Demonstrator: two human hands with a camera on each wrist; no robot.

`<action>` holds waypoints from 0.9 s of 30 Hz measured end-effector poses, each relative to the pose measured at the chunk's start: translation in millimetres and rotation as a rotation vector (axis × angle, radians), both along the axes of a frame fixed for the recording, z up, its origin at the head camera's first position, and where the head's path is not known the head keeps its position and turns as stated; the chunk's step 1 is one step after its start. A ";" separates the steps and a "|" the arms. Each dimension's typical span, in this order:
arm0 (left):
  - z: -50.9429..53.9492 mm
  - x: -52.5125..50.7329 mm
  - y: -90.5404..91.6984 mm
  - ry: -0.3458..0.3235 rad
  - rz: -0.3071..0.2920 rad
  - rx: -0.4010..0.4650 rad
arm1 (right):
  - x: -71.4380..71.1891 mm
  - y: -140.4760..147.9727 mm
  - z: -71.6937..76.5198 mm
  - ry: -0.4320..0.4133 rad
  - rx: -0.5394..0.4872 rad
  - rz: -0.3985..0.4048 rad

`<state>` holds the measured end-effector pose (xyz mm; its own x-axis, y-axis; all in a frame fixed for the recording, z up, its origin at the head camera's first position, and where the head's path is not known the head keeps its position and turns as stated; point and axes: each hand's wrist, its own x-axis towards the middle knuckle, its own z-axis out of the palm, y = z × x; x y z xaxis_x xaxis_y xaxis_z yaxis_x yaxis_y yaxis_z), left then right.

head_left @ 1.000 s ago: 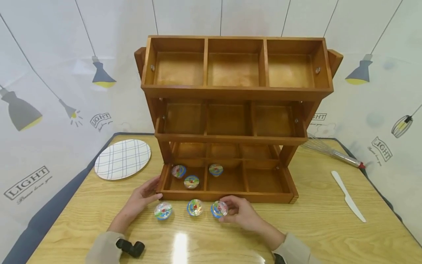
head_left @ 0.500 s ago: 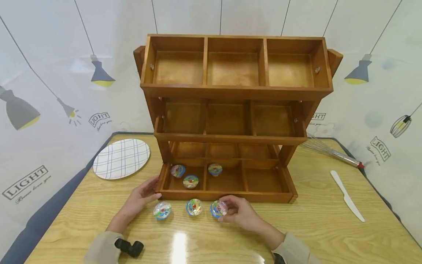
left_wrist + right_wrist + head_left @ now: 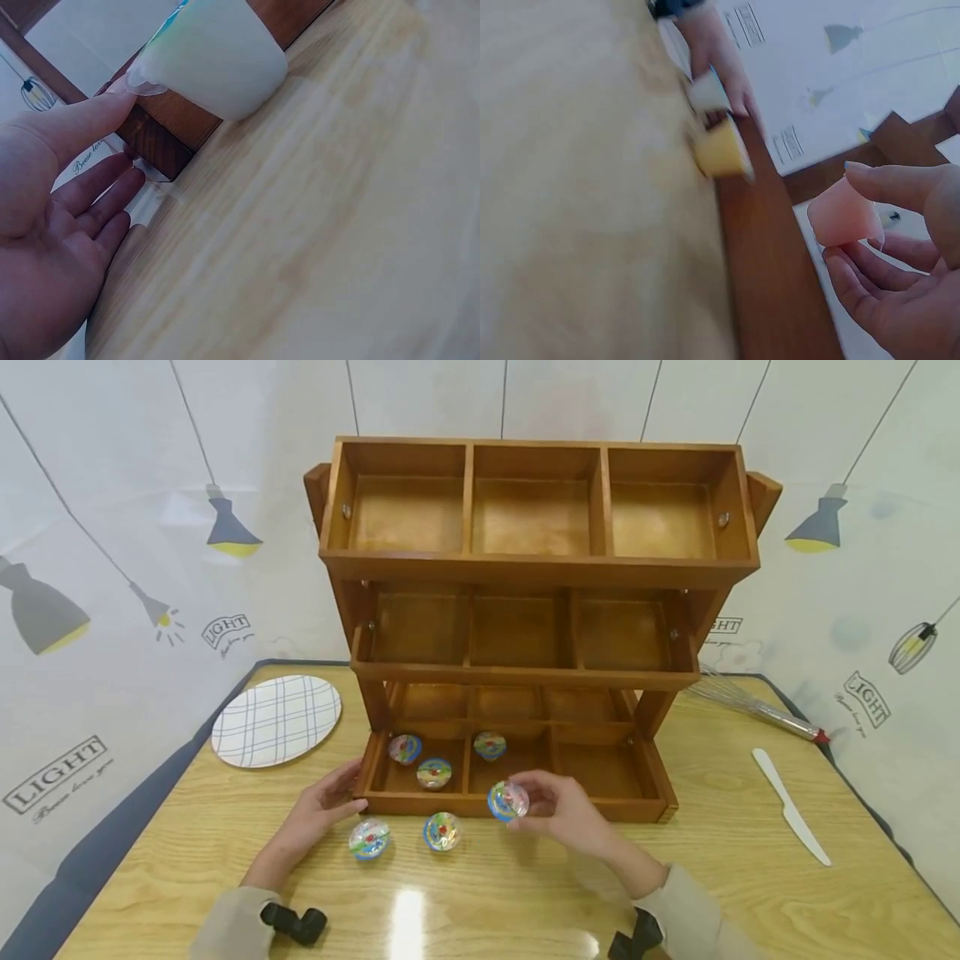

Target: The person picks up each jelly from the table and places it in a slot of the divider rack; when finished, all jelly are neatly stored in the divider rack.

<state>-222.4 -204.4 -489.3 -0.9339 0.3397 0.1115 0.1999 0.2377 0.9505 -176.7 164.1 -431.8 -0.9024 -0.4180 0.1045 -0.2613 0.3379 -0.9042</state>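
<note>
Between thumb and fingers, my right hand [image 3: 573, 818] [image 3: 904, 281] pinches a small pink cup [image 3: 507, 800] [image 3: 845, 214] with a shiny printed lid, held above the table at the front of the wooden rack [image 3: 510, 676]. My left hand [image 3: 313, 820] [image 3: 56, 217] rests at the rack's bottom left corner, thumb at the front, fingers loosely extended along the side. A white cup [image 3: 369, 839] [image 3: 217, 60] and a yellow cup [image 3: 442, 832] [image 3: 721, 151] stand before the rack. The bottom tier holds two cups [image 3: 405, 749] [image 3: 434, 773] at left and one [image 3: 490, 745] in the middle compartment.
An oval checked plate [image 3: 277, 722] lies left of the rack. To the right are a whisk [image 3: 783, 718] and a white plastic knife [image 3: 792, 807]. The rack's upper two tiers rise above and behind the hands.
My right hand has lifted the pink cup off the table and moved it slightly right and toward the rack's bottom tier. The left hand has stayed at the corner.
</note>
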 end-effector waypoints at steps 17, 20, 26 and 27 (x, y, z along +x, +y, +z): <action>-0.3 5.1 1.1 -0.029 0.012 -0.035 | -66.7 -2.4 9.1 0.015 0.522 0.003; 1.2 4.1 2.0 -0.022 0.008 -0.024 | -67.0 -4.7 6.8 0.000 0.533 0.011; 1.2 2.7 0.3 -0.012 0.007 -0.020 | -65.9 -5.6 10.6 0.007 0.555 0.009; 0.7 2.9 -0.2 -0.015 0.009 -0.021 | -65.4 -5.7 11.3 0.010 0.561 0.014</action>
<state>-219.5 -204.7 -488.7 -0.9385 0.3335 0.0899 0.1830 0.2594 0.9483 -242.1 158.4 -420.5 -0.8966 -0.4238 -0.1284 -0.2769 0.7628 -0.5844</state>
